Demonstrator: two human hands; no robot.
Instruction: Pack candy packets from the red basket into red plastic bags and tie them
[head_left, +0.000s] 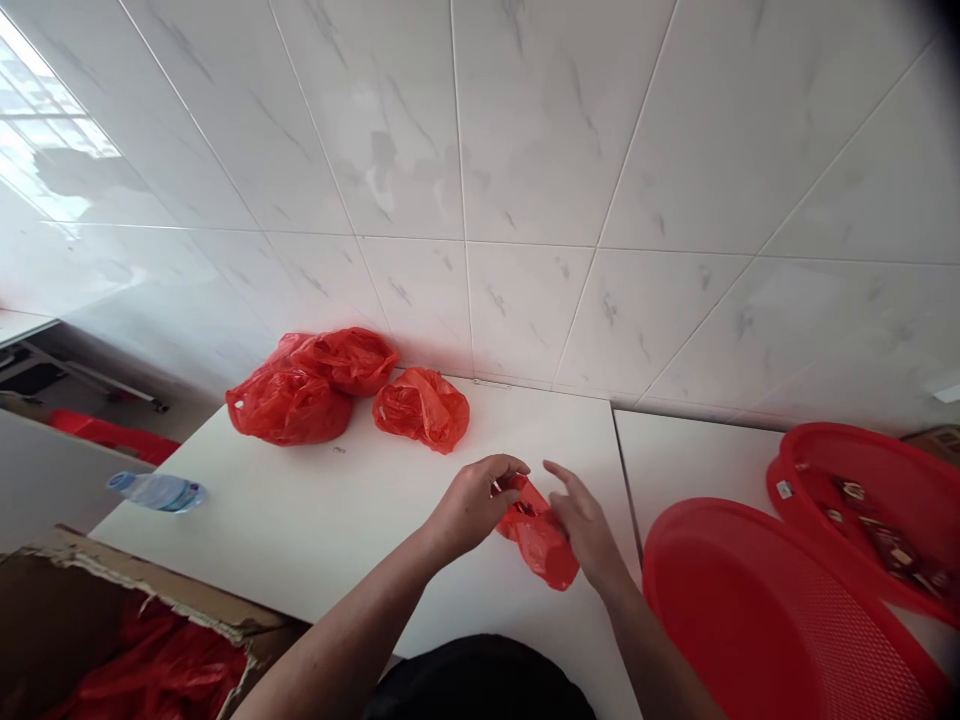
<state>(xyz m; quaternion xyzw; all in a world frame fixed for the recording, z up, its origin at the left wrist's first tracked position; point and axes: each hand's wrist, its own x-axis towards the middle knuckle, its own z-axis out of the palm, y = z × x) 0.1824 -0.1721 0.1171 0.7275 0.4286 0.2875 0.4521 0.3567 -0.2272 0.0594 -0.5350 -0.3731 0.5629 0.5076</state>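
Observation:
A small red plastic bag (546,550) lies on the white table in front of me, its mouth facing up and away. My left hand (480,500) pinches the bag's rim between curled fingers and thumb. On the other side, my right hand (583,520) rests against the bag, index finger stretched out and thumb apart from it. Something dark shows inside the bag's mouth, too small to name. Farther back, a crumpled red bag (421,408) sits beside two fuller red bags (292,398) near the wall.
A white table (315,520) adjoins a tiled wall (525,310). At right stand a red basket (727,590) and another red basket (795,450) holding small dark items. A plastic bottle (159,491) lies at left, above a cardboard box (262,625) with red bags inside.

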